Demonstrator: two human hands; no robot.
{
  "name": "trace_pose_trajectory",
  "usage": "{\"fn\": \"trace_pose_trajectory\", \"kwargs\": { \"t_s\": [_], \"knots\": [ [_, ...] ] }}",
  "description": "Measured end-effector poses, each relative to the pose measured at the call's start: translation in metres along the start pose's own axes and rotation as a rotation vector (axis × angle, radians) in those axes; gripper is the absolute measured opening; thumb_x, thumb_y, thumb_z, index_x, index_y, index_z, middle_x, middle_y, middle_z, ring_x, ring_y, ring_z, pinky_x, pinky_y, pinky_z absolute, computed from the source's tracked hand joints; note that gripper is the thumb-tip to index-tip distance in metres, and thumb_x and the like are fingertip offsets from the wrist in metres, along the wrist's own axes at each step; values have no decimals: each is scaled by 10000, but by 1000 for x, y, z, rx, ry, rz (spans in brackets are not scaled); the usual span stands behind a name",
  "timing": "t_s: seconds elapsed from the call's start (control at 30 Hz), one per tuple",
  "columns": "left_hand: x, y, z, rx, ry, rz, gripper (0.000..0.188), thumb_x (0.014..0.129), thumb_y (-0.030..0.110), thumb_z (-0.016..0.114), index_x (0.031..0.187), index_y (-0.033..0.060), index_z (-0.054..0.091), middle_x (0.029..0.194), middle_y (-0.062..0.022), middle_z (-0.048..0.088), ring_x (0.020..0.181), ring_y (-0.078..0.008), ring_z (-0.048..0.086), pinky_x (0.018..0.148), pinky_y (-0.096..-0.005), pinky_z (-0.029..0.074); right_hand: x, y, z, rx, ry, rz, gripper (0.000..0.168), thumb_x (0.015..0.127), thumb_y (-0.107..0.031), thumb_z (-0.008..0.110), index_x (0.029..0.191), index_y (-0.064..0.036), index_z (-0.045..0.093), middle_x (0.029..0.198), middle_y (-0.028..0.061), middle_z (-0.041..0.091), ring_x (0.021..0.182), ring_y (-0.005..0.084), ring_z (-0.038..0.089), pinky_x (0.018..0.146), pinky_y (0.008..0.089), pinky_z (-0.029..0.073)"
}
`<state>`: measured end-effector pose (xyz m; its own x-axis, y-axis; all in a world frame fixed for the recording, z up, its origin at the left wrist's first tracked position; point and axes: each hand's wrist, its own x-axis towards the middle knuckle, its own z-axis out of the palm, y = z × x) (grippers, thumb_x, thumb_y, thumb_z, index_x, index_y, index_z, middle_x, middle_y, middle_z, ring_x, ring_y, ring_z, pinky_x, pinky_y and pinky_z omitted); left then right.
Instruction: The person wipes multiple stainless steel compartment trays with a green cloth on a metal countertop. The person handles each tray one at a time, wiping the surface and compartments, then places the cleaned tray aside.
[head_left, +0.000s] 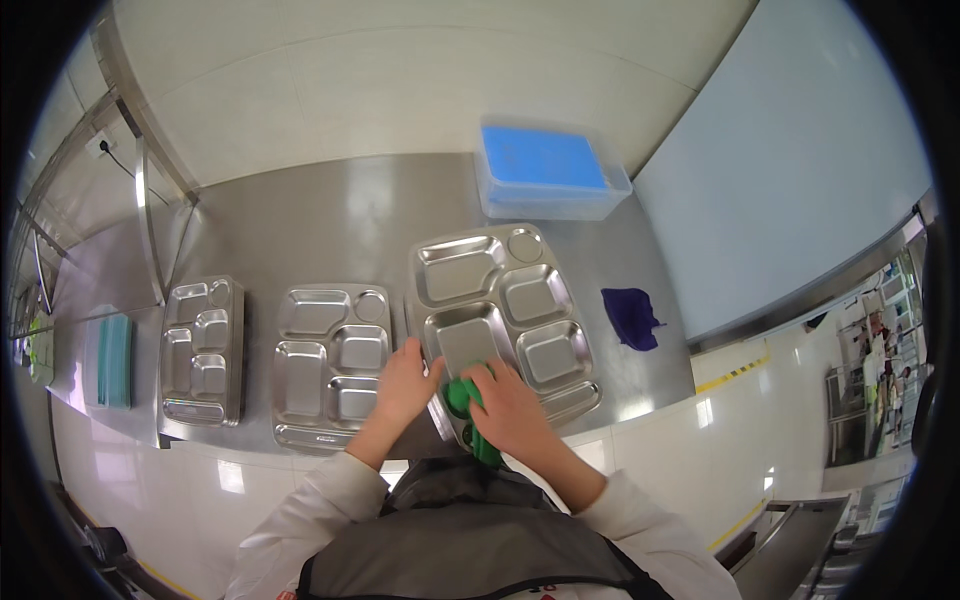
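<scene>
A stainless-steel compartment tray (495, 294) lies before me at the top of a stack on the steel table. My left hand (401, 386) grips its left edge, the thumb near the rim. In my right hand (511, 406) is a crumpled green cloth (459, 396), pressed against the tray's lower left part. Some of the cloth hangs past the near edge, and my fingers hide part of it. Just left of my left hand sits another compartment tray (319, 337), its lower right corner partly covered by my wrist.
Farther left stands a stack of compartment trays (196, 322), with teal items (114, 360) beyond. A clear plastic box (544, 202) with a blue lid or content (544, 156) is by the wall. A dark purple cloth (631, 319) lies right, near a pale panel (780, 172). The steel table (300, 217) ends near my apron.
</scene>
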<state>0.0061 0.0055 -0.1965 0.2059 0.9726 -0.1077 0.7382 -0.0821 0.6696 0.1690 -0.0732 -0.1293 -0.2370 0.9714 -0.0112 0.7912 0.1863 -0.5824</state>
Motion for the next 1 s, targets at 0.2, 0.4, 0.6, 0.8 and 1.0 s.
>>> {"fn": "trace_pose_trajectory", "kwargs": {
  "t_s": [0.2,0.4,0.6,0.8,1.0],
  "knots": [
    [3,0,-6,90,-70,-2,416,827,338,617,999,-9,465,791,-216,636,806,-427,620,720,-515,491,-56,29,9,-226,98,-200,287,723,-46,578,1009,-64,588,1114,166,573,995,341,552,841,465,438],
    [6,3,-3,25,-111,-3,424,831,328,613,995,-25,445,799,-229,632,816,-428,619,723,-517,488,-86,134,-82,-410,387,365,328,702,62,568,1006,-57,543,1051,185,525,933,399,503,813,488,408],
    [4,-1,-6,46,-76,-12,396,843,331,604,960,-12,445,746,-212,625,783,-413,621,703,-510,487,37,39,-47,-243,337,-243,412,703,-47,614,1113,-66,567,1223,170,518,1140,356,489,962,454,404],
    [8,-5,-3,58,-41,11,382,839,338,605,947,0,463,722,-188,627,734,-391,629,671,-506,489,5,32,12,-460,-37,-54,394,716,-51,585,1109,-62,579,1131,148,548,1057,352,530,914,455,424],
    [0,12,-11,203,-43,20,368,828,325,610,910,-13,491,743,-197,639,779,-375,652,678,-482,507,-100,56,-90,-65,-175,406,316,769,-27,578,1075,-105,586,1101,143,570,1017,367,557,851,441,461]
  ]
}}
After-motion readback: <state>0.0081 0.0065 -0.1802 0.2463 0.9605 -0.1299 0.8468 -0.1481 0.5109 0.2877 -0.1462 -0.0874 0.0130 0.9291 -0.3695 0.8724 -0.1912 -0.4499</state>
